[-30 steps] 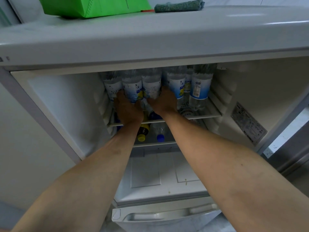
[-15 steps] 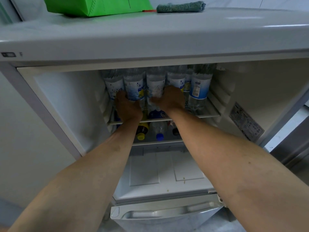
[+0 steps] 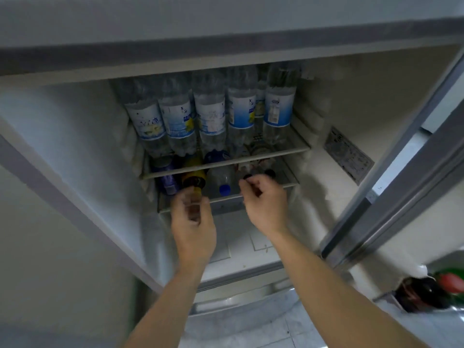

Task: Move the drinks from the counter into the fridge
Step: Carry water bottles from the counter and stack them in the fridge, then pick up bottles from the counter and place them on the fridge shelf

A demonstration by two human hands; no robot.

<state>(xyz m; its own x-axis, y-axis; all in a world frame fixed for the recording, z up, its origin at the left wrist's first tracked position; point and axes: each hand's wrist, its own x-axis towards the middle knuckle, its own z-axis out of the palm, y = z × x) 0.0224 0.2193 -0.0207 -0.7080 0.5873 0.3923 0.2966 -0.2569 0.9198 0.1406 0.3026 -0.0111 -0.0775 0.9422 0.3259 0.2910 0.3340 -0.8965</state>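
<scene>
An open fridge (image 3: pixel 351 101) holds upright water bottles (image 3: pixel 211 114) on its upper shelf, likely heavy, slick, best gripped mid-body; left hand (image 3: pixel 193 222) and right hand (image 3: pixel 266 204) hover blurred below, fingers apparently loosely curled, empty.

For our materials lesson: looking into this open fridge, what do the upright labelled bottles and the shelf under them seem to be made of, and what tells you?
Upright labelled bottles: probably clear plastic with a glossy finish; you see through their ribbed walls, and each has a blue-and-white wrap label.
Shelf: seemingly a transparent glass or plastic pane with a pale trim; the bottles lying below show through it. Which of the two cannot be told.
</scene>
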